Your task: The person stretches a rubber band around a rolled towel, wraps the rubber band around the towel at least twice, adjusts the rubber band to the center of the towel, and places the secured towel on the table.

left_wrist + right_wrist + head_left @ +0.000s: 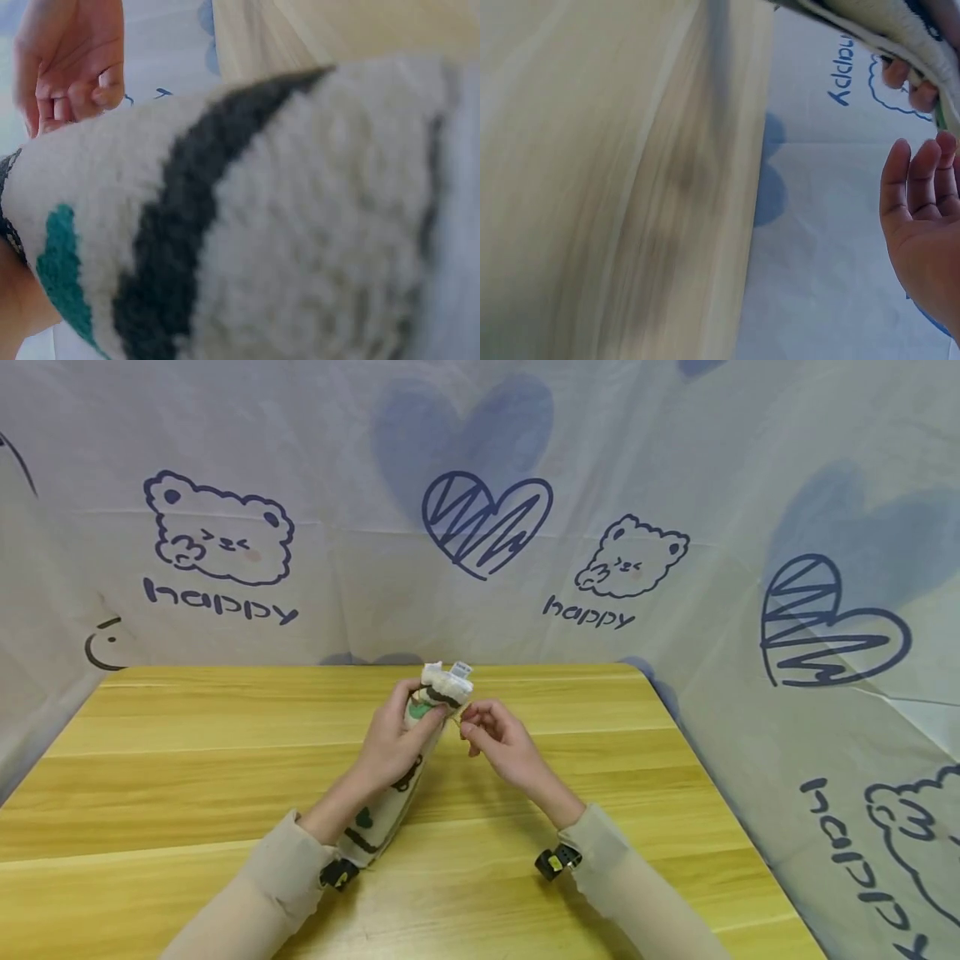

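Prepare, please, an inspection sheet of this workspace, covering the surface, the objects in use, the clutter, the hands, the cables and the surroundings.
Surface: wood-grain tabletop, yellowish with lighter streaks.
Job's things: rolled towel, cream with dark and green motifs, white label at its far end; thin yellowish strand beside it, too small to identify.
Clutter: nothing seen.
Hands: left hand grips the rolled towel near its far end; right hand appears to pinch the strand.
Cables: nothing seen.
Surroundings: pale fabric backdrop printed with hearts, bear faces and "happy".
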`<state>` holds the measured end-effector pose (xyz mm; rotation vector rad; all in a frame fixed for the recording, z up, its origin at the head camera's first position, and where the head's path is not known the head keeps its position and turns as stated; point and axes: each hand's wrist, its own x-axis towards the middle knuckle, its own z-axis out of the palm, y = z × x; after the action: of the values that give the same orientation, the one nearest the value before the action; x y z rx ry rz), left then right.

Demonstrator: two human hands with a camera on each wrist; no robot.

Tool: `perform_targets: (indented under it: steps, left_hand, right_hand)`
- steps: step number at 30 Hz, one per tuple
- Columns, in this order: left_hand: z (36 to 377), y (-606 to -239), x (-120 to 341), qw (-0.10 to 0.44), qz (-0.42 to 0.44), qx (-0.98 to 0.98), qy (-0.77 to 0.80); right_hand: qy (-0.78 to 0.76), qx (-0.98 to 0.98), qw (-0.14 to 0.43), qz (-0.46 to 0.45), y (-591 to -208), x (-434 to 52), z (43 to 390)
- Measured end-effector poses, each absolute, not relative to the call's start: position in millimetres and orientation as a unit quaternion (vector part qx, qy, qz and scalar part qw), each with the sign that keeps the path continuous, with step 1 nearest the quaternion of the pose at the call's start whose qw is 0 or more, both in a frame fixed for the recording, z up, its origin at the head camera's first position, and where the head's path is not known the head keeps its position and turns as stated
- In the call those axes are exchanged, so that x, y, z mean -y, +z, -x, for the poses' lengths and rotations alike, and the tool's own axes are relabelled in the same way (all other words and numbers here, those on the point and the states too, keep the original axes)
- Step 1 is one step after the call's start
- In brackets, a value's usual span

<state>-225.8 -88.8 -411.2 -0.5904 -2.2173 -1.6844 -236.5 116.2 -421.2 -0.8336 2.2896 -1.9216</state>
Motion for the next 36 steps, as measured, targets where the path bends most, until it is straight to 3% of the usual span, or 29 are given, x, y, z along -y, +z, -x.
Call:
perform_targets:
  steps: [5, 11, 25, 36]
  left_hand:
    - [226, -409, 92, 0.14, 0.191, 0.752, -0.615]
    - [227, -406, 95, 0.114, 0.219, 0.755, -0.607]
    - [231, -399, 104, 0.169, 0.121, 0.718, -0.664]
    - [238, -395, 115, 0.189, 0.091, 0.699, -0.684]
  right_hand:
    - [-0.541, -0.789, 0.002, 0.291, -422, -121, 237]
    - [-0.561, -0.776, 0.01, 0.289, -421, -124, 239]
    - [-0.571, -0.772, 0.04, 0.277, -427, -137, 239]
    - [-0.605, -0.735, 0.112, 0.286, -429, -157, 239]
